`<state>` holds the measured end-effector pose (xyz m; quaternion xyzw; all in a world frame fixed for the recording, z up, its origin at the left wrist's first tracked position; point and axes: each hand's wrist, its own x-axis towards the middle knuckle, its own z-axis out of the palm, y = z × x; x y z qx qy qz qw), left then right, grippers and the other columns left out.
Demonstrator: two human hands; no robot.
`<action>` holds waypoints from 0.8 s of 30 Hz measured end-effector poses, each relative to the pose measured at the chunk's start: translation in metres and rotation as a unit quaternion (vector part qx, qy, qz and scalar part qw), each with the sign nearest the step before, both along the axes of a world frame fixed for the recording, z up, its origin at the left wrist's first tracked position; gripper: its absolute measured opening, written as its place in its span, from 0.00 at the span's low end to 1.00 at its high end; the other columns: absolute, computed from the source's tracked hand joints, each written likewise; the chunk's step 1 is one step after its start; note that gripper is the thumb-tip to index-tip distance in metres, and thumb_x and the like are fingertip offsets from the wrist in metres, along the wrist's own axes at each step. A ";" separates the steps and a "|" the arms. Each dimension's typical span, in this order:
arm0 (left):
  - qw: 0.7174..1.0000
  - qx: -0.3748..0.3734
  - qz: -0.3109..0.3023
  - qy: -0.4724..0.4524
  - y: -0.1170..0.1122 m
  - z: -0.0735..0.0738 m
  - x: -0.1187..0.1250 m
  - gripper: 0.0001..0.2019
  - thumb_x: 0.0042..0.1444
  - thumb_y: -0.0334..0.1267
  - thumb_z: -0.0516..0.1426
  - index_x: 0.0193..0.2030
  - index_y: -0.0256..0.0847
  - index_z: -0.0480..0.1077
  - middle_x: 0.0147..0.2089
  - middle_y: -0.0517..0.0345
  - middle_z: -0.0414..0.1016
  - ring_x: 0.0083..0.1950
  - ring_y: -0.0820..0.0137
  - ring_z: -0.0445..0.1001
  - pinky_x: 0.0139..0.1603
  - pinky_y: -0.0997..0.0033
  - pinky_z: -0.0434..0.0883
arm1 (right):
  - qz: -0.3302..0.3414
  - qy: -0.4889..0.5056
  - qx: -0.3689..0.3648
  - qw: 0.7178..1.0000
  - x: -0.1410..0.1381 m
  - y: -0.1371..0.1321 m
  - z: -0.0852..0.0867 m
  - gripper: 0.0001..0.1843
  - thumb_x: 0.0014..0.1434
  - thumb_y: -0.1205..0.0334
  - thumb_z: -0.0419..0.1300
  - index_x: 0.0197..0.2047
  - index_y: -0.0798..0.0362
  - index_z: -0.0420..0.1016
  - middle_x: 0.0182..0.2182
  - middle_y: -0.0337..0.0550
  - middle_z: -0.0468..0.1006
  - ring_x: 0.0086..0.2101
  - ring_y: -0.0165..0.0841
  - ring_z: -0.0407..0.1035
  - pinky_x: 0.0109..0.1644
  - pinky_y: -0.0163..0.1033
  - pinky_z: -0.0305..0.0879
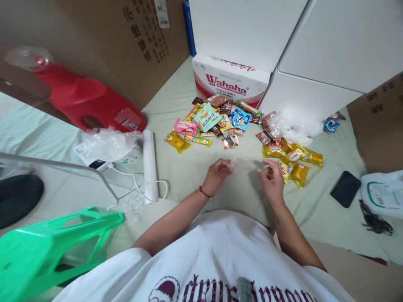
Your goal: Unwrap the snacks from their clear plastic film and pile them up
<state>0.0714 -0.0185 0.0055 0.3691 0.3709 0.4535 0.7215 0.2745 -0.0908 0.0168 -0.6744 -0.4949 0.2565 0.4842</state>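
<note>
Head view: left hand (219, 170) pinches a thin clear bag (242, 165), which sits between the hands; right hand (272, 179) at its 4 o'clock, fingers half curled, cannot tell whether they grip film. Limp film could slip or tear if tugged one-sidedly. Yellow packets (296, 156), right hand's 1 o'clock, might scatter under a careless knuckle; snack pile (208, 118) at bag's 11

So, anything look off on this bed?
Nothing visibly spilled. The blue packet looks like a stray: it lies apart from the yellow packets, right of the crumpled clear plastic. The thin clear film at the left hand is too blurred to check for tears.
</note>
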 end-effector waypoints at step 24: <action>0.970 -0.186 0.012 -0.154 0.021 -0.007 -0.029 0.19 0.49 0.40 0.71 0.32 0.42 0.63 0.33 0.65 0.73 0.34 0.73 0.75 0.40 0.66 0.79 | -0.024 0.026 -0.031 0.999 0.009 -0.032 -0.023 0.10 0.65 0.50 0.62 0.44 0.43 0.81 0.39 0.44 0.80 0.37 0.39 0.74 0.42 0.47 0.75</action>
